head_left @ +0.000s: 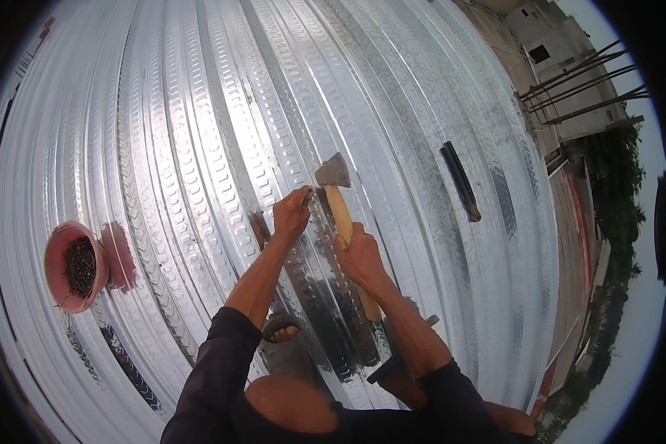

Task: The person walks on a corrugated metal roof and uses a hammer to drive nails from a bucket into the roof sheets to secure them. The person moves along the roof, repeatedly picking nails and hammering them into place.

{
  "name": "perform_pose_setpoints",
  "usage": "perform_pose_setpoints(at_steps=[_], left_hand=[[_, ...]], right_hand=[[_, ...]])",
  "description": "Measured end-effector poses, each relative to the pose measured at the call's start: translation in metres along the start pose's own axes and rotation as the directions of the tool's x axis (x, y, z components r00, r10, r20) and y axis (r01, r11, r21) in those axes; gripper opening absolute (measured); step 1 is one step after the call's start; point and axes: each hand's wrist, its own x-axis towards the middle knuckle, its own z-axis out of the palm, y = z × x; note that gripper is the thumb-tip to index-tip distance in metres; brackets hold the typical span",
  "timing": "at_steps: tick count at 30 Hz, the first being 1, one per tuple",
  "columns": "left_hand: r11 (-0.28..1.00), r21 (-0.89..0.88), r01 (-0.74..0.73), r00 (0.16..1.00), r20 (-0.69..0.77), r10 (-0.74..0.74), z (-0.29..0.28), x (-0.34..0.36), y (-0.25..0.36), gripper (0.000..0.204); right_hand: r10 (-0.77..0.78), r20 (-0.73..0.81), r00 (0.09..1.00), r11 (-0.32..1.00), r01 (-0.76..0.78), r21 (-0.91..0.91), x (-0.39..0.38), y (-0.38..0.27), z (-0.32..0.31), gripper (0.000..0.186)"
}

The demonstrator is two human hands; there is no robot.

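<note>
My right hand (360,257) is wrapped round the pale wooden handle of a hatchet (338,203). Its grey head flares toward the right, and the handle's lower end shows below my fist. Just left of the hatchet head, my left hand (291,214) is closed in a pinch close to the metal. Something small and dark shows at its fingertips, too small to name. Both hands are over shiny ribbed metal decking (200,185), which reflects my arms. Off to the left, a reddish bowl (52,275) full of dark nails (80,266) is tilted on the ribs.
A black bar-like piece (459,181) lies on the decking to the right. My sandalled foot (281,330) is below my left forearm. Beyond the deck's right edge are bare rebar rods (577,89), a grey building (570,52) and green trees (621,170).
</note>
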Motion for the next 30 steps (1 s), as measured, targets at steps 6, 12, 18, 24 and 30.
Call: perform_pose_setpoints(at_steps=[6,12,18,24,30], left_hand=[[0.999,-0.002,0.038,0.999,0.034,-0.038,-0.002,-0.019,0.002,0.023],[0.999,-0.029,0.022,0.999,0.047,-0.021,0.007,-0.012,0.013,0.027],[1.000,-0.012,-0.011,1.000,0.000,0.011,0.004,-0.009,0.001,0.025],[1.000,0.010,-0.007,0.999,0.043,0.007,0.001,-0.019,0.000,0.024],[1.000,-0.010,0.027,0.997,0.069,-0.027,0.008,-0.016,0.014,0.028]], right_hand=[[-0.225,-0.524,0.822,0.867,0.414,0.277,0.006,-0.079,-0.101,0.029],[-0.171,-0.536,0.827,0.861,0.390,0.327,-0.011,-0.051,-0.059,0.028],[-0.038,0.048,0.998,0.995,0.033,0.098,-0.010,-0.005,-0.002,0.039],[-0.254,-0.581,0.773,0.794,0.509,0.331,0.008,-0.082,-0.100,0.021],[0.000,-0.052,0.999,1.000,-0.001,-0.027,-0.004,-0.005,-0.013,0.038]])
